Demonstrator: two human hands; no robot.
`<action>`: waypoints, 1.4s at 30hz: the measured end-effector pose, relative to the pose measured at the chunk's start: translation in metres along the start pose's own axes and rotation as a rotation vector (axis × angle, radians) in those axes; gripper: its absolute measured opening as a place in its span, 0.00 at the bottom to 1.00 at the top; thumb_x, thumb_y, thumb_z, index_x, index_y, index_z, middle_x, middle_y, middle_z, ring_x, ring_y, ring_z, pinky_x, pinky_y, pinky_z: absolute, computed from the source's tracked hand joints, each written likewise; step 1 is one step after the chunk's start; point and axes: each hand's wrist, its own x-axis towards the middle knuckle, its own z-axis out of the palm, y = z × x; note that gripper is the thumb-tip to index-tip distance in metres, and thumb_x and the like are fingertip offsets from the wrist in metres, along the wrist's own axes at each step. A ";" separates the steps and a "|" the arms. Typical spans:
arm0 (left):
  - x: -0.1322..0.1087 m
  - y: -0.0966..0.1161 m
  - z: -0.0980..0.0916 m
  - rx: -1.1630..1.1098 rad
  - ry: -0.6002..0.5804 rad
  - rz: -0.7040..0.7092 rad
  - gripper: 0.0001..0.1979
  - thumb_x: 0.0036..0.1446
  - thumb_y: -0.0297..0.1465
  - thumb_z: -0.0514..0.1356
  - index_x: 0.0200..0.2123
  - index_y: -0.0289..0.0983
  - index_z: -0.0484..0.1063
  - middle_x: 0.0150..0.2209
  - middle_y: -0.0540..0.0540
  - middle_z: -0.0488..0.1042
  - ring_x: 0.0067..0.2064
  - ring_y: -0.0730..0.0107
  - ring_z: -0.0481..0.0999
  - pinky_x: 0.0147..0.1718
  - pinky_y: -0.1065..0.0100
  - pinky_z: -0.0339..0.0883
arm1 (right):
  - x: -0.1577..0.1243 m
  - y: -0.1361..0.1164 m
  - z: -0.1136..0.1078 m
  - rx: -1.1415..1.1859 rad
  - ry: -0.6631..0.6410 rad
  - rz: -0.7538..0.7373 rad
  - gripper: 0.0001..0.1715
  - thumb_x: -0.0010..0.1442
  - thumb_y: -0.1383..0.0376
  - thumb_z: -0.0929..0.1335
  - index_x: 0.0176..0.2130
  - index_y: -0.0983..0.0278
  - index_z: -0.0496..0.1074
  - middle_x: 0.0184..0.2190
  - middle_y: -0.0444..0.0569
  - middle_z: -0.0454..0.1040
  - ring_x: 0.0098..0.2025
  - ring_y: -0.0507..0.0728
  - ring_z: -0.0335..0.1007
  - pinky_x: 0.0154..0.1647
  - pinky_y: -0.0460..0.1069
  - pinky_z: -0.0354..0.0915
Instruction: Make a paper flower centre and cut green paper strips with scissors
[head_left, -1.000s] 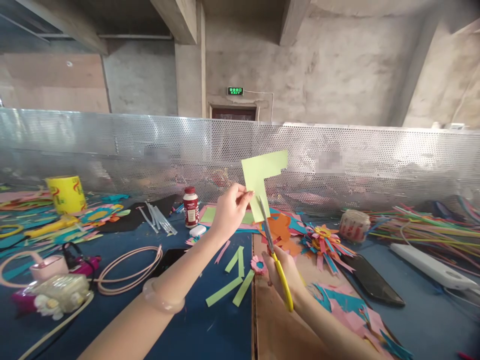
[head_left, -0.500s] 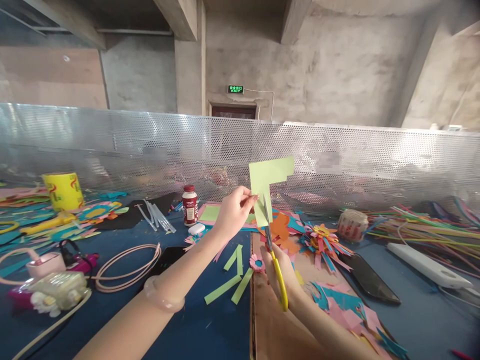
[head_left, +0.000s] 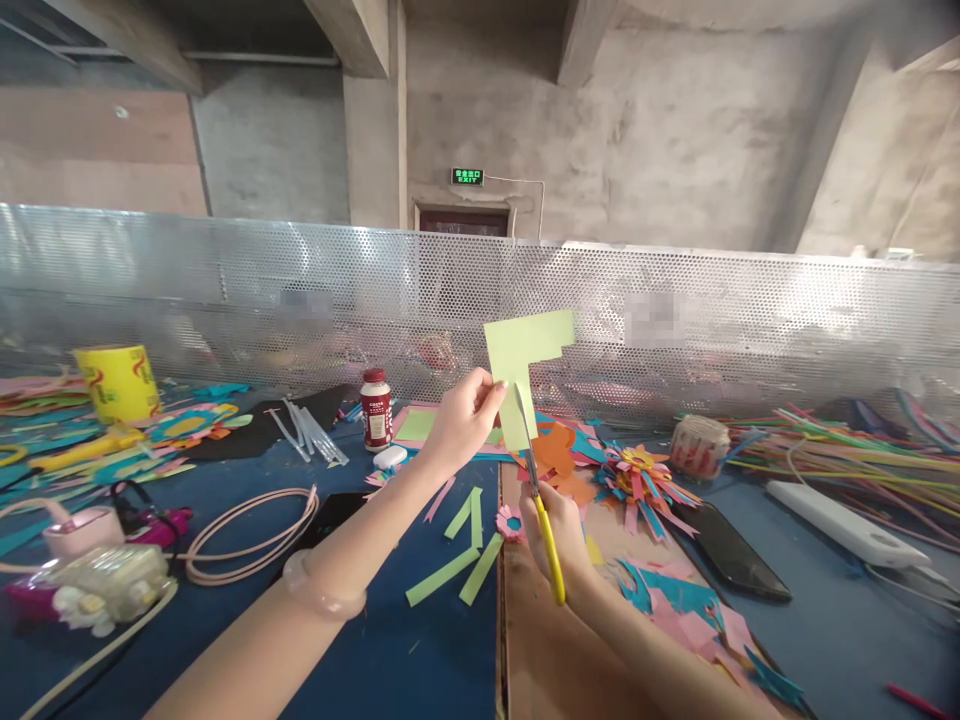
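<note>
Between thumb and fingers, my left hand point(head_left: 469, 420) pinches the left edge of a pale green sheet of paper point(head_left: 517, 345), held up above the table. The sheet has an L-like outline, with a wide top arm and a narrower part hanging down. My right hand point(head_left: 559, 530) is closed round yellow-handled scissors point(head_left: 551, 540), whose blades point up and lie against the lower part of the sheet. Below, several cut green strips point(head_left: 442, 577) rest on the blue tabletop, beside a small pink paper flower point(head_left: 510, 522).
A red bottle point(head_left: 376, 410) stands behind my left hand. To the right are a layered paper flower point(head_left: 637, 475), a black phone point(head_left: 739, 550) and a white power strip point(head_left: 844, 522). A coiled pink cable point(head_left: 251, 540) lies left. A perforated metal screen point(head_left: 337, 300) borders the table's back.
The green sheet, both hands and the scissors have shifted slightly left in view, as has the whole scene. The scissor blades now lie a little lower along the sheet's right side.
</note>
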 end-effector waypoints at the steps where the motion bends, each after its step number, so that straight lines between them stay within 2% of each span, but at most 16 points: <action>1: 0.000 0.000 0.000 0.009 -0.008 -0.006 0.12 0.59 0.37 0.51 0.24 0.40 0.55 0.19 0.55 0.62 0.21 0.76 0.65 0.21 0.73 0.60 | 0.000 -0.001 0.000 0.006 -0.013 0.014 0.15 0.52 0.58 0.59 0.19 0.62 0.54 0.16 0.41 0.58 0.21 0.50 0.54 0.21 0.45 0.50; 5: -0.001 -0.004 0.004 0.063 0.002 -0.007 0.15 0.60 0.38 0.49 0.23 0.40 0.51 0.17 0.56 0.55 0.19 0.76 0.60 0.19 0.73 0.56 | -0.003 -0.007 0.001 0.072 -0.084 0.106 0.18 0.55 0.54 0.58 0.21 0.62 0.56 0.16 0.41 0.60 0.21 0.51 0.58 0.22 0.44 0.53; 8: -0.002 -0.008 0.006 0.060 0.011 -0.004 0.15 0.60 0.38 0.48 0.24 0.40 0.51 0.18 0.55 0.54 0.20 0.75 0.59 0.19 0.73 0.56 | -0.006 -0.009 0.001 0.135 -0.149 0.142 0.15 0.55 0.55 0.59 0.23 0.62 0.57 0.17 0.40 0.60 0.21 0.51 0.59 0.21 0.44 0.54; 15: -0.002 -0.008 0.007 -0.059 -0.017 -0.064 0.12 0.60 0.38 0.49 0.27 0.40 0.56 0.22 0.53 0.60 0.22 0.75 0.63 0.20 0.73 0.59 | -0.009 -0.003 0.003 0.171 -0.183 0.093 0.12 0.54 0.56 0.62 0.28 0.62 0.59 0.23 0.43 0.66 0.27 0.53 0.63 0.26 0.46 0.59; 23: -0.004 -0.002 0.006 -0.110 0.013 -0.062 0.14 0.61 0.37 0.50 0.24 0.39 0.52 0.20 0.55 0.54 0.20 0.77 0.58 0.19 0.74 0.52 | -0.009 -0.004 0.001 0.157 -0.218 0.039 0.11 0.55 0.58 0.62 0.28 0.62 0.57 0.24 0.41 0.63 0.26 0.51 0.60 0.27 0.46 0.58; 31: -0.006 -0.009 0.008 -0.159 0.020 -0.034 0.15 0.61 0.40 0.49 0.25 0.39 0.52 0.21 0.54 0.53 0.22 0.76 0.57 0.21 0.73 0.53 | -0.012 -0.002 0.001 0.214 -0.275 -0.007 0.12 0.56 0.57 0.62 0.30 0.62 0.56 0.26 0.41 0.61 0.28 0.52 0.59 0.30 0.47 0.58; 35: -0.008 -0.011 0.011 -0.167 -0.029 -0.043 0.15 0.60 0.41 0.49 0.26 0.39 0.53 0.21 0.54 0.55 0.22 0.76 0.58 0.21 0.72 0.54 | -0.011 -0.003 0.000 0.220 -0.240 -0.015 0.10 0.56 0.58 0.61 0.30 0.62 0.57 0.25 0.40 0.61 0.28 0.52 0.58 0.30 0.47 0.57; 42: -0.010 -0.017 0.016 -0.125 -0.077 -0.062 0.14 0.61 0.42 0.48 0.28 0.39 0.56 0.22 0.53 0.58 0.23 0.75 0.60 0.22 0.72 0.55 | -0.008 -0.011 -0.002 0.177 -0.207 0.108 0.11 0.56 0.57 0.59 0.30 0.62 0.58 0.24 0.41 0.63 0.26 0.52 0.59 0.28 0.47 0.57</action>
